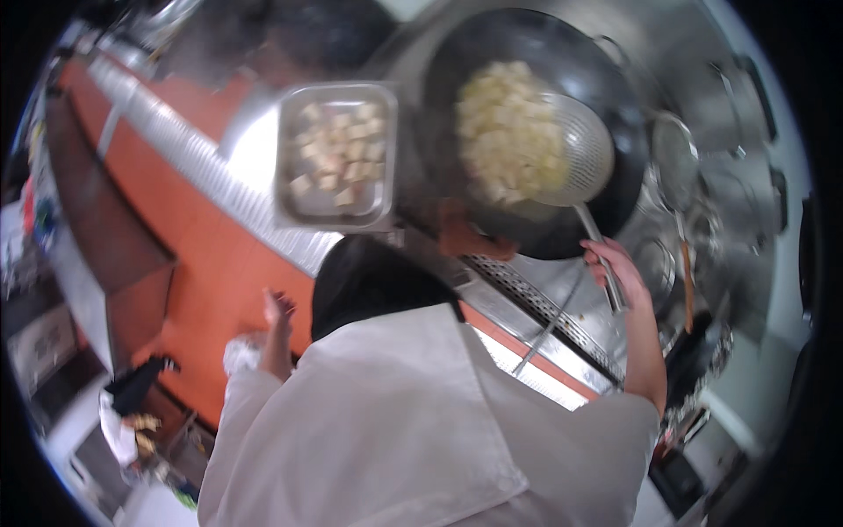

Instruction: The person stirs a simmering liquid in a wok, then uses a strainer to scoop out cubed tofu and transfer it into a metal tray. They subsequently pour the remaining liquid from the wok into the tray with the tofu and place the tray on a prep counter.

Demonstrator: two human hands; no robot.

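My right hand (614, 267) grips the metal handle of a perforated skimmer (583, 151), whose round head rests inside a large dark wok (612, 217). Pale, yellowish chopped food (510, 135) lies heaped in the wok, partly under the skimmer's left edge. Away from the stove, my left hand (279, 307) hangs at my side with its fingers apart and nothing in it. Left of the wok, a rectangular steel tray (388, 217) holds pale cubes (355, 151) of food. A brown cloth (467, 234) touches the wok's near left rim.
A fine strainer (675, 158) with a wooden handle lies right of the wok, beside metal lids and pots. Another dark wok (329, 33) stands at the top, in steam. A grooved metal strip crosses the orange floor (217, 283). A metal-sided counter (108, 283) stands at left.
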